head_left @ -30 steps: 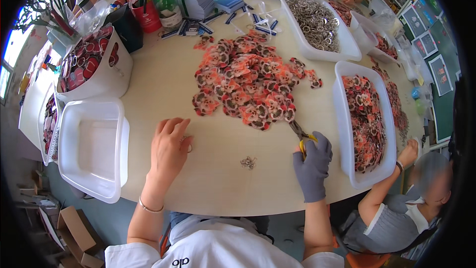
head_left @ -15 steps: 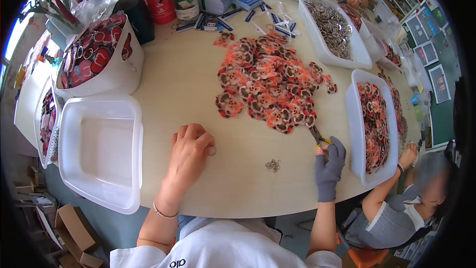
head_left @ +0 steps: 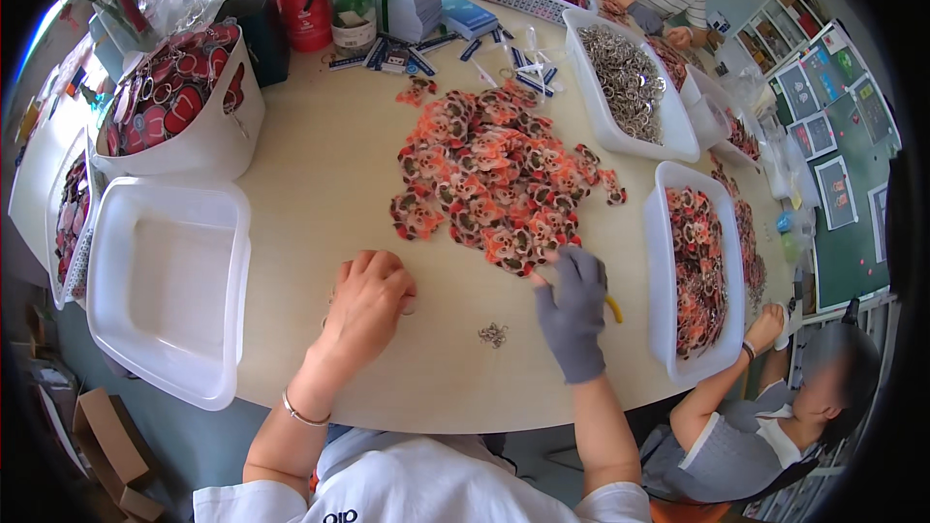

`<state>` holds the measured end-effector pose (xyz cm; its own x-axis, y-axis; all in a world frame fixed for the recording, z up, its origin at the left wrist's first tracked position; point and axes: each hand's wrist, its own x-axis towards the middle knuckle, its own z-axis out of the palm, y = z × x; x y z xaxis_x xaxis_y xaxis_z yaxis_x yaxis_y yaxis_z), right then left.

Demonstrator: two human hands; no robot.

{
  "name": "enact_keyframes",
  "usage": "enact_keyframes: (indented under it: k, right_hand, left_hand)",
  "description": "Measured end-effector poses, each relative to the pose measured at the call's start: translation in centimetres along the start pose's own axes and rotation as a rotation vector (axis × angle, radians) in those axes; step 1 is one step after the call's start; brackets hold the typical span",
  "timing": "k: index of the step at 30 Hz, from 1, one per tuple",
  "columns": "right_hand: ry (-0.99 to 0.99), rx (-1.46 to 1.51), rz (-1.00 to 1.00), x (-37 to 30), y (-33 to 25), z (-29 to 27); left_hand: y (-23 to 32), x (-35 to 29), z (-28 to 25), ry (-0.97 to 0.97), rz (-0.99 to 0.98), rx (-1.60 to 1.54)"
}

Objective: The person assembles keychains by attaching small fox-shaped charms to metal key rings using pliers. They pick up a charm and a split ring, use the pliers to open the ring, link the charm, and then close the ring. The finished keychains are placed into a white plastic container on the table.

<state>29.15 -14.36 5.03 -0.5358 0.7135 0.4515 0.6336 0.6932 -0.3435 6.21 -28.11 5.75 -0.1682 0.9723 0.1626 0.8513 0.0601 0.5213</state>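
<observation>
Two hands work near the orange charm pile [head_left: 499, 174] on the counter [head_left: 329, 184]: the left hand [head_left: 368, 302] has curled shut (contents hidden), while the gloved right hand [head_left: 573, 315], gripping yellow-handled pliers [head_left: 612, 308], has moved up to the pile's edge.

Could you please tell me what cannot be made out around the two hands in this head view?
- Left hand: curled fingers hide whatever it holds.
- Right hand: blurred; the grey glove covers all but the yellow handle of its tool.
- Small metal bits between the hands: too small to identify.
- Orange pile: pieces overlap, single shapes unclear.
</observation>
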Motion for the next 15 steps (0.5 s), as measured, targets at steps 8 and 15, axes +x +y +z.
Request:
enact_keyframes:
  k: [8, 15]
  right_hand:
    - [-0.052, 0.234, 0.104, 4.6, 1.2, 2.6]
    - [-0.019, 0.407, 0.247, 3.9, 0.6, 1.7]
  left_hand:
    - [2.2, 0.4, 0.7, 0.142, 0.007, -0.194]
    - [2.4, 0.1, 1.3, 0.159, 0.023, -0.423]
